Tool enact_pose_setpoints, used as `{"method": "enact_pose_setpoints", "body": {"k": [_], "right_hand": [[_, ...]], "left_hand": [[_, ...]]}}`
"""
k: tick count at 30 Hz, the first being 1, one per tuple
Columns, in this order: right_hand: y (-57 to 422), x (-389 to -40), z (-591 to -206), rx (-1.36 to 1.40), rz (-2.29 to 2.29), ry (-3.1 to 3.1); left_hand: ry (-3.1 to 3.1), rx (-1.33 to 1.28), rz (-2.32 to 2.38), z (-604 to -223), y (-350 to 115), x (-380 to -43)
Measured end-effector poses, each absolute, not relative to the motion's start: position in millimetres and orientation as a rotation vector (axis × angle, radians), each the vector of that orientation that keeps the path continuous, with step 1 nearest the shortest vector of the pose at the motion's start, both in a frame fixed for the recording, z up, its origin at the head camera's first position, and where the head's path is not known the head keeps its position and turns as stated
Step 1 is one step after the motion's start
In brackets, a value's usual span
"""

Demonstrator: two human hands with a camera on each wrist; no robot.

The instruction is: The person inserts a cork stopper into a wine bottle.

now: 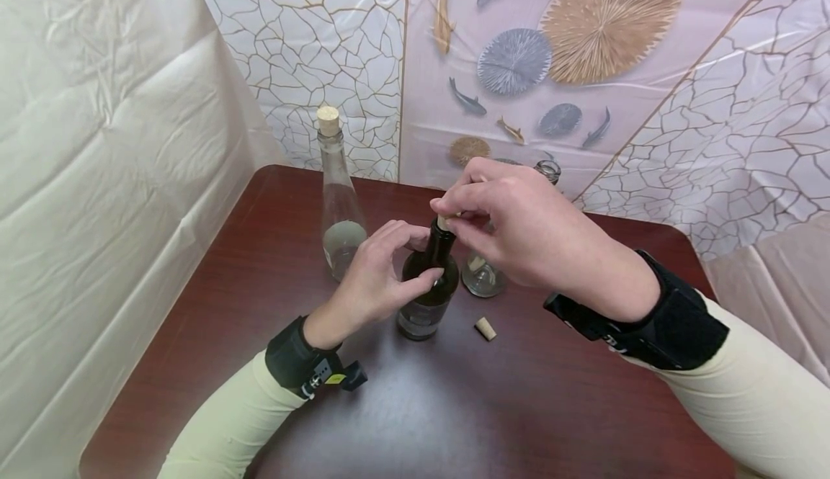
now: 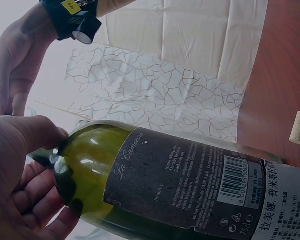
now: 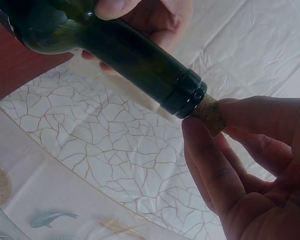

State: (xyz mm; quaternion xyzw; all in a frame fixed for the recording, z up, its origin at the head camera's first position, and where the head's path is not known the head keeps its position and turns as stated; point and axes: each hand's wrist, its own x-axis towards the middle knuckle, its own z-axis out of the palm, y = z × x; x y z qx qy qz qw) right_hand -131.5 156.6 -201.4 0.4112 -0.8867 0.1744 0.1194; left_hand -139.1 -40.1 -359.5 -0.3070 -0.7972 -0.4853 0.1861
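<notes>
The step in hand looks like corking the bottle: the right hand pinches a cork between its fingers at the bottle's mouth, though how deep it sits is hidden. The left hand has its fingers curled round the bottle's neck, bracing it on the tabletop. Next probably calls for a straight downward press while the bottle stays steady. A loose cork lies to the bottle's right.

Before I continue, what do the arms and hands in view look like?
The left hand and right hand are ungloved. The left sleeve and right sleeve are pale cream. The left wristband and right wristband are black; the left carries a yellow label.
</notes>
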Motion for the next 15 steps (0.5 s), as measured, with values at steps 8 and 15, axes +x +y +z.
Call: {"method": "enact_pose_setpoints", "body": {"k": [8,15], "right_hand": [[156,-136,-196,1.275,0.549,-2.562],[154,-138,-183,1.294,0.530,-2.652]], "left_hand": [[-2.263,-0.852,-1.354,-358,-42,-138],[-2.263,-0.866,-1.360,-358,-41,-137]]}}
